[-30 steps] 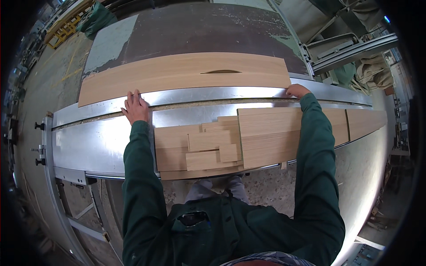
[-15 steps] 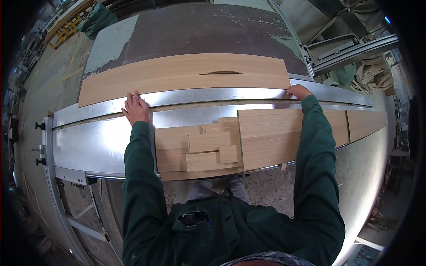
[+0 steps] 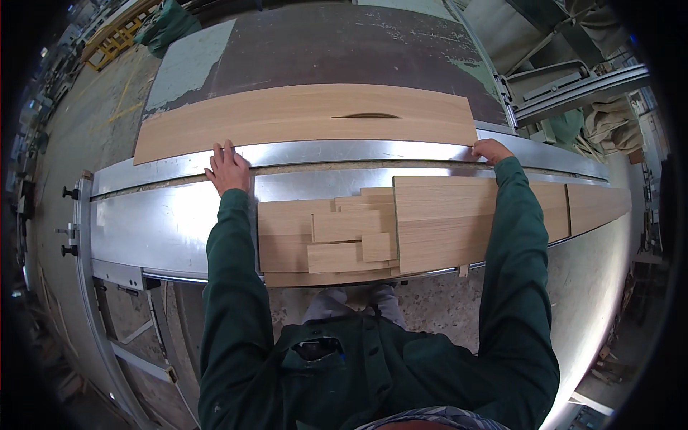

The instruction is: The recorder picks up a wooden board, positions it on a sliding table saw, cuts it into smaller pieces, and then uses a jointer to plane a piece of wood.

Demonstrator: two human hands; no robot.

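Note:
A long light-wood board (image 3: pixel 287 118) lies across the far side of the metal sliding table, with a thin dark crescent-shaped mark or slot right of its middle. My left hand (image 3: pixel 228 169) is flat with fingers spread, its fingertips at the board's near edge. At the board's near right corner, my right hand (image 3: pixel 493 150) has its fingers curled against the edge; the fingertips are partly hidden. Nearer to me, a wide wood panel (image 3: pixel 444 229) lies under my right forearm. Several small wood offcuts (image 3: pixel 347 226) are piled to its left.
A worn dark tabletop (image 3: pixel 337 50) extends behind the board. The bare metal table (image 3: pixel 150 222) reaches left to an end rail with black knobs. More panels (image 3: pixel 598 208) lie at the right. A metal rail arm (image 3: pixel 584 93) stands at the far right, and a green sack (image 3: pixel 168 29) at the far left.
The whole view has shifted slightly. My left hand sits a little farther right along the board's near edge. My right hand keeps its place at the corner, and the board looks still.

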